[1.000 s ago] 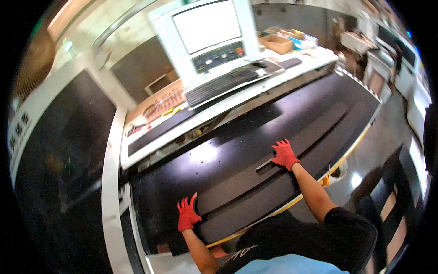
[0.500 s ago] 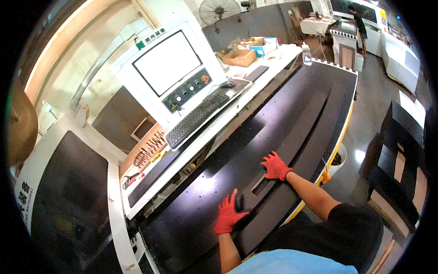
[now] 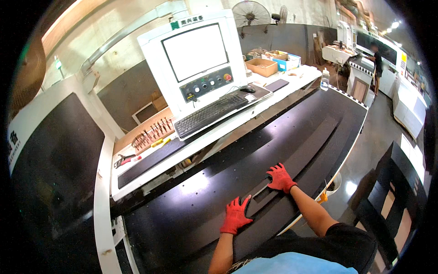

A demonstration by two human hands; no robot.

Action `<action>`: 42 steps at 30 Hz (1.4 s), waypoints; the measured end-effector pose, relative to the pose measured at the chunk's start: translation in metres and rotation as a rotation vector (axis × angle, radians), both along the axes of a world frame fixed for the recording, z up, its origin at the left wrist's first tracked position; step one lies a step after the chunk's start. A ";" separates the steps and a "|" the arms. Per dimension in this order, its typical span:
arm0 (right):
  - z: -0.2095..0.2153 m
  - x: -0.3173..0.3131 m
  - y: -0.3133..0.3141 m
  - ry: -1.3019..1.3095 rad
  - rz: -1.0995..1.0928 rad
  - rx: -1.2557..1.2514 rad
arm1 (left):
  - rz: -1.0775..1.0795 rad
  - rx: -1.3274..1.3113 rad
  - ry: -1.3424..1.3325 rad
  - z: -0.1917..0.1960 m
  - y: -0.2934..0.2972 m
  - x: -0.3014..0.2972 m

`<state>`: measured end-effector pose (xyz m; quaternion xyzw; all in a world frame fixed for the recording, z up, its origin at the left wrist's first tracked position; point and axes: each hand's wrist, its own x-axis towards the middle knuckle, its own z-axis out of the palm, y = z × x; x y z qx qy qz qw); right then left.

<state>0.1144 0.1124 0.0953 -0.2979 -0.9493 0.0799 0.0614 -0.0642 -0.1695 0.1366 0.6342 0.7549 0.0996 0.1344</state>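
Note:
My left hand, in a red work glove, lies on a long dark panel strip with its fingers apart. Farther along to the right, my right hand, gloved the same way, rests on that strip with fingers spread. Between the two hands a narrow, lighter slot shows in the strip. A second dark strip lies nearer to my body, with a gap beside the first. Both strips are on a black machine table dotted with small holes. The undersides of my fingers are hidden.
Beyond the table, a white ledge carries a keyboard, a mouse, cardboard boxes and a clear bottle. A control cabinet stands behind. Dark panels are stacked at right, near a bucket. A person stands far off.
The view has shifted, so the cabinet and ledge sit farther right. My left hand has come closer to the right hand along the strip; both remain on it with fingers spread.

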 end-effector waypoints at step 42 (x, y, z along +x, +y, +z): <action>-0.006 -0.006 -0.006 0.087 -0.007 0.072 | -0.003 0.071 0.063 -0.018 -0.004 -0.008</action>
